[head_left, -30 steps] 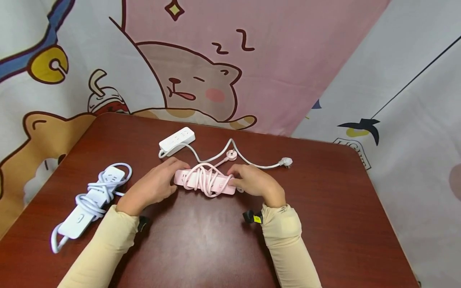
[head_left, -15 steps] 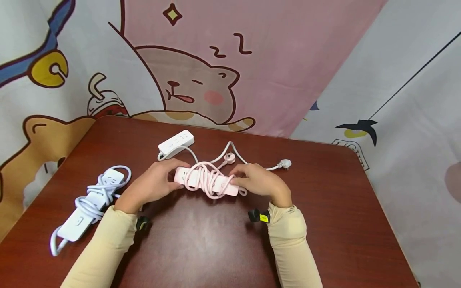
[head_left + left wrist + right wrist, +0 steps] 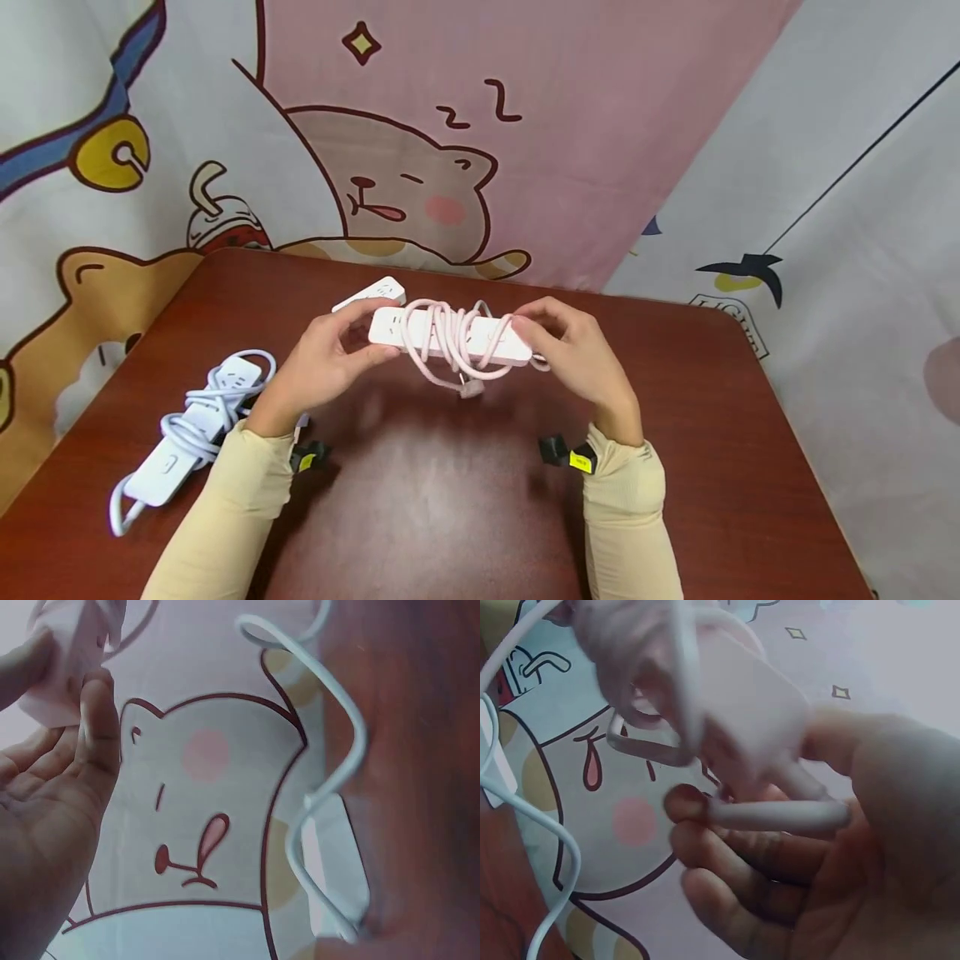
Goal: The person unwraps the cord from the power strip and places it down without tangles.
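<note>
A pink power strip (image 3: 480, 340), its own cord wound around its middle, is held up above the table between both hands. My left hand (image 3: 326, 358) pinches its left end, thumb below and fingers along the far side; the left wrist view shows that end of the pink strip (image 3: 64, 682) between thumb and fingers. At the other end my right hand (image 3: 581, 354) grips with the thumb on top. In the right wrist view a loop of the pink cord (image 3: 780, 816) crosses the curled fingers (image 3: 712, 892). The strip's plug (image 3: 471, 387) dangles below the windings.
Behind the left hand lies a white power strip (image 3: 384, 290), partly hidden, with a loose white cord (image 3: 352, 735). Another white strip (image 3: 161, 467) wrapped in its pale cord lies at the left of the brown table (image 3: 720, 433). A cartoon-printed curtain (image 3: 600, 125) hangs behind.
Both hands have lifted the pink power strip off the table and brought it up closer. Its plug, earlier behind the strip, now hangs in front below it.
</note>
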`<state>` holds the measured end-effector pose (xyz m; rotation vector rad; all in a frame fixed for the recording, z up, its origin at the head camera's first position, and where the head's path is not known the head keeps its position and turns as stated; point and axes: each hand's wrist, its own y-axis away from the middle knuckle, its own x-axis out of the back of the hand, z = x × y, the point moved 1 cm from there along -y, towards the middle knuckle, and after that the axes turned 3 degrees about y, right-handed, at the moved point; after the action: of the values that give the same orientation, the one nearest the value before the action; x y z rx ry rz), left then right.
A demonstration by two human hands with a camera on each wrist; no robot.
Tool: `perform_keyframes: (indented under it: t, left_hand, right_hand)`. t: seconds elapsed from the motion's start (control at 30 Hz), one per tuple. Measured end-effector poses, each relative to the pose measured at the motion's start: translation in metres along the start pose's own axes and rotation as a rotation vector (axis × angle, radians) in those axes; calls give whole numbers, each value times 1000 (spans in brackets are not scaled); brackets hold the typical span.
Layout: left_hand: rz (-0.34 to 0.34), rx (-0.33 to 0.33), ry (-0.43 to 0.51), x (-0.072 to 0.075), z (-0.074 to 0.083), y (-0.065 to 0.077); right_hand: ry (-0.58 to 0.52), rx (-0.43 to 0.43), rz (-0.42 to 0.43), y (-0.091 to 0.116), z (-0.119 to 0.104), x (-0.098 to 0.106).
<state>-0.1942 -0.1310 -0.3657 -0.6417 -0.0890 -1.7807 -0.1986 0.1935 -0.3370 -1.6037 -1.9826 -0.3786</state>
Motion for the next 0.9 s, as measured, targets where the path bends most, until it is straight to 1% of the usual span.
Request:
perform_keyframes:
  t: [0.07, 0.13, 0.2, 0.33, 0.47, 0.57, 0.7, 0.9]
  left_hand:
    - [31, -30, 4, -1, 4, -3]
    - [54, -49, 19, -2, 9, -6]
    - [70, -60, 59, -3, 13, -9]
    - [110, -103, 144, -6, 23, -16]
    - [150, -136, 182, -11, 31, -23]
    - [171, -131, 198, -15, 35, -28]
    - [191, -125, 232, -19, 40, -32]
    - [170, -114, 291, -24, 47, -40]
  right_hand:
    - [-7, 10, 56, 1, -1, 2]
    - [-18, 22, 90, 2, -2, 5]
    - [-42, 33, 103, 4, -3, 8]
    - [-95, 90, 94, 9, -7, 14]
    - [-57, 165, 144, 13, -8, 18]
    - [-28, 208, 201, 12, -7, 16]
    - [-39, 229, 247, 10, -5, 15]
    - [-30, 260, 339, 9, -4, 21]
